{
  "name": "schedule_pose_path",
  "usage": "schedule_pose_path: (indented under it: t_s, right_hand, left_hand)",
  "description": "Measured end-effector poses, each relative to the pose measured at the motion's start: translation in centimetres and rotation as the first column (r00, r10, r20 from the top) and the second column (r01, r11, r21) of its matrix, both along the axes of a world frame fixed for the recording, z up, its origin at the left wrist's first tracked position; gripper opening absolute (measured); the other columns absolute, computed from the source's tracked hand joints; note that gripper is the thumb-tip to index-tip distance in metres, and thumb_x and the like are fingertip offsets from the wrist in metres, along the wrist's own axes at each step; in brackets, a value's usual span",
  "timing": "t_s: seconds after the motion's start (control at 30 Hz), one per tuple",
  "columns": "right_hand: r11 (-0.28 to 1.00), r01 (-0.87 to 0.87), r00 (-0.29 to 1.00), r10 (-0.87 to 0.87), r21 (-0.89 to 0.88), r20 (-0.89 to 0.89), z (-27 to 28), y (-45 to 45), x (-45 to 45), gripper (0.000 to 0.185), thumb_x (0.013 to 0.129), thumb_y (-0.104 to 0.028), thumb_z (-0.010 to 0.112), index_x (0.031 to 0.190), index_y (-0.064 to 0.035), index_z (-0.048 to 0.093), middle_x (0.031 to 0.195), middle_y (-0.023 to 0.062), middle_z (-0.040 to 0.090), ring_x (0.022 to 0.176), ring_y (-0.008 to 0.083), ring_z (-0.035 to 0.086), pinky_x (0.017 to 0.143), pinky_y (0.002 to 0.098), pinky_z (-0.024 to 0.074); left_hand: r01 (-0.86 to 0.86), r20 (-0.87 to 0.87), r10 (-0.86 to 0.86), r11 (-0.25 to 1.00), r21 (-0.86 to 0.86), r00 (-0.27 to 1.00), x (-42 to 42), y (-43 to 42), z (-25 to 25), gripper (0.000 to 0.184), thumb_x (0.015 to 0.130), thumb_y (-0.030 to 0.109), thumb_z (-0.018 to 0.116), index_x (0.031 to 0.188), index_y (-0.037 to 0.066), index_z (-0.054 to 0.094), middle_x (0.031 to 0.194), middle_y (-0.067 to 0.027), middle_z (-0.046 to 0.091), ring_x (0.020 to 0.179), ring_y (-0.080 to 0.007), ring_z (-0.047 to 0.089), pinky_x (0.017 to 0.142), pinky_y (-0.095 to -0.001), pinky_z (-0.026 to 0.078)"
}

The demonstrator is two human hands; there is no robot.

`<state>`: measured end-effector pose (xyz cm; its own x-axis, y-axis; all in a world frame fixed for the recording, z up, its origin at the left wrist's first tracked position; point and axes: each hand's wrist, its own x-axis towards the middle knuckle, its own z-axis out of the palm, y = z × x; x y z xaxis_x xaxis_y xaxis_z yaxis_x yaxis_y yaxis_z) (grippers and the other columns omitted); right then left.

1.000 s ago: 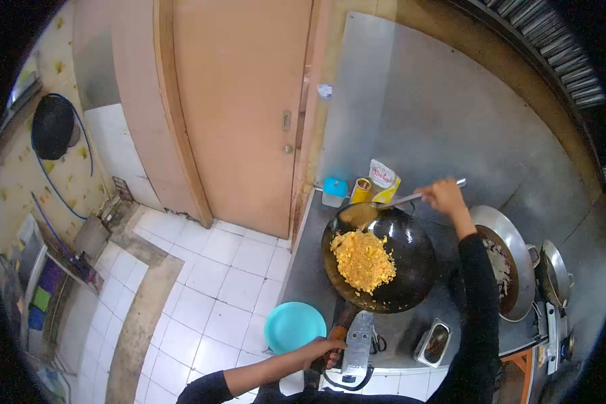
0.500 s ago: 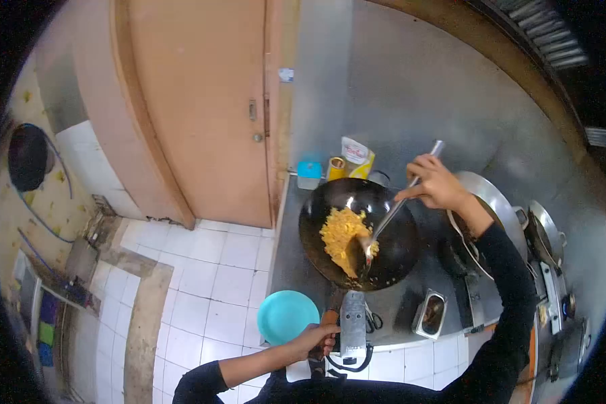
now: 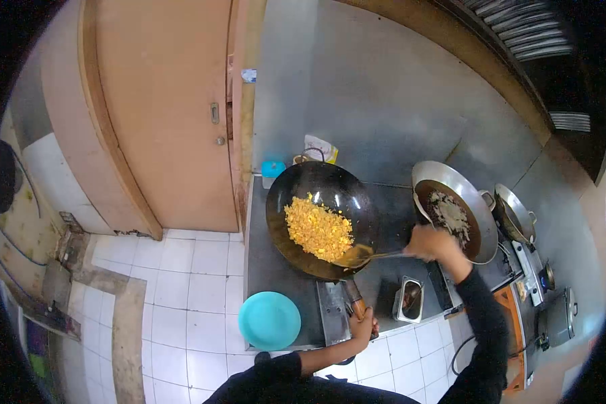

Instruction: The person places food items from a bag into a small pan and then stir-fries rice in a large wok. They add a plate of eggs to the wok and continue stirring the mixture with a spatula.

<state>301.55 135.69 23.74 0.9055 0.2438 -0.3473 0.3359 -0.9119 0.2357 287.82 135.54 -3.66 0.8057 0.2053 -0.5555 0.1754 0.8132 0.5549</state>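
Note:
My left hand [image 3: 362,324] is wrapped around the wooden handle [image 3: 357,304] of a large black wok [image 3: 360,202]. In the wok lies a mound of crumbly yellow food [image 3: 318,227] that looks like fried rice. My right hand [image 3: 439,246], somewhat blurred, grips the long metal handle of a wok spatula [image 3: 355,256] from the right. The spatula's blade sits inside the wok, at the lower right edge of the food. Below the wok, part of a metal burner unit [image 3: 332,306] shows beside its handle.
A turquoise plate [image 3: 269,320] stands at the counter's front left corner. Right of the wok are a small metal container [image 3: 409,299] and a wide pan [image 3: 426,176] of dark liquid with pale pieces. A blue-lidded tub [image 3: 273,168] and a bag [image 3: 322,147] stand behind.
My right hand has come down from above the wok to its right side, swinging the spatula nearly level. The wok looks turned, its handle now further right, and the food is more spread out.

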Motion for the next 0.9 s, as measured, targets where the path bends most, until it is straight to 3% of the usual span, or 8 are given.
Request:
schedule_pose_path:
  t_s: [0.1, 0.27, 0.37, 0.53, 0.6, 0.73, 0.87, 0.9]
  right_hand:
    - [0.974, -0.113, 0.978, 0.074, 0.197, 0.197, -12.0, -0.2, 0.0, 0.029, 0.08, -0.033, 0.052, 0.103, -0.0173, 0.062, 0.085, 0.0191, 0.062, 0.078, 0.033, 0.061, 0.071, 0.0416, 0.049]
    - [0.92, -0.044, 0.914, -0.121, 0.389, 0.388, -12.8, 2.4, -2.3, 0.028, 0.081, -0.03, 0.052, 0.105, -0.0199, 0.061, 0.079, 0.0184, 0.061, 0.071, 0.0315, 0.062, 0.062, 0.0398, 0.0493]
    - [0.868, -0.486, 0.495, 0.174, 0.105, 0.851, -12.4, 1.1, -1.7, 0.027, 0.078, -0.021, 0.055, 0.104, -0.0206, 0.062, 0.062, 0.0113, 0.054, 0.054, 0.0242, 0.055, 0.05, 0.034, 0.0421]
    - [0.885, -0.461, 0.502, 0.207, 0.057, 0.84, -9.8, 1.1, -2.6, 0.026, 0.078, -0.022, 0.055, 0.103, -0.019, 0.062, 0.067, 0.0136, 0.056, 0.06, 0.0255, 0.057, 0.054, 0.0339, 0.0438]
    - [0.926, -0.207, 0.842, 0.004, 0.316, 0.54, -7.6, 1.6, -4.3, 0.026, 0.079, -0.023, 0.054, 0.103, -0.0176, 0.062, 0.075, 0.0178, 0.06, 0.065, 0.0297, 0.06, 0.056, 0.038, 0.0469]
    - [0.852, -0.021, 0.961, -0.128, 0.524, 0.245, -12.9, 3.9, -3.4, 0.026, 0.079, -0.027, 0.053, 0.091, -0.0056, 0.06, 0.08, 0.0222, 0.061, 0.08, 0.0362, 0.06, 0.069, 0.0445, 0.0489]
    - [0.843, 0.021, 0.97, -0.147, 0.538, 0.192, -11.8, 5.9, 1.0, 0.029, 0.08, -0.03, 0.049, 0.087, -0.0032, 0.06, 0.088, 0.0229, 0.06, 0.085, 0.0384, 0.059, 0.074, 0.0455, 0.0473]
    - [0.889, -0.132, 0.984, 0.066, 0.439, 0.163, -12.9, 3.7, 4.3, 0.035, 0.08, -0.034, 0.05, 0.09, -0.0025, 0.06, 0.091, 0.0226, 0.06, 0.084, 0.0401, 0.058, 0.074, 0.0438, 0.0477]
  left_hand:
    - [-0.053, 0.043, 0.053, 0.999, 0.001, 0.998, -0.5, -0.7, 0.3, 0.025, 0.082, 0.021, 0.056, 0.067, 0.007, 0.043, 0.05, -0.0032, 0.047, 0.038, -0.014, 0.048, 0.035, -0.0279, 0.039]
    - [0.029, 0.074, -0.022, 0.996, -0.089, 0.997, -3.6, 1.1, 4.1, 0.022, 0.083, 0.019, 0.056, 0.073, 0.006, 0.041, 0.051, -0.0031, 0.046, 0.041, -0.0158, 0.049, 0.038, -0.0289, 0.04]
    - [0.053, 0.033, -0.049, 0.991, -0.12, 0.998, -3.8, 1.3, 3.9, 0.023, 0.082, 0.02, 0.059, 0.074, 0.007, 0.041, 0.051, -0.0036, 0.046, 0.04, -0.0176, 0.05, 0.037, -0.0295, 0.041]
    - [0.045, 0.072, -0.037, 0.993, -0.11, 0.997, -3.8, 1.7, 3.9, 0.025, 0.081, 0.022, 0.059, 0.073, 0.006, 0.042, 0.051, -0.0036, 0.046, 0.039, -0.0169, 0.049, 0.036, -0.0288, 0.041]
    - [0.072, 0.041, -0.067, 0.99, -0.122, 0.997, -3.8, 2.3, 3.5, 0.024, 0.081, 0.022, 0.059, 0.073, 0.006, 0.042, 0.051, -0.0037, 0.047, 0.04, -0.0166, 0.049, 0.037, -0.0289, 0.041]
    - [0.12, 0.01, -0.119, 0.991, -0.053, 0.993, -3.5, 2.8, 2.4, 0.023, 0.082, 0.022, 0.058, 0.073, 0.007, 0.043, 0.052, -0.0032, 0.047, 0.04, -0.0164, 0.05, 0.037, -0.029, 0.041]
    - [0.108, 0.052, -0.104, 0.992, -0.065, 0.993, -4.7, 4.6, 2.9, 0.02, 0.081, 0.024, 0.057, 0.075, 0.01, 0.045, 0.051, -0.0004, 0.045, 0.039, -0.0141, 0.047, 0.035, -0.0281, 0.041]
    - [0.166, 0.012, -0.165, 0.983, -0.084, 0.986, -5.0, 5.6, 2.6, 0.02, 0.081, 0.024, 0.058, 0.075, 0.01, 0.045, 0.051, -0.0001, 0.045, 0.039, -0.0137, 0.047, 0.035, -0.0279, 0.04]
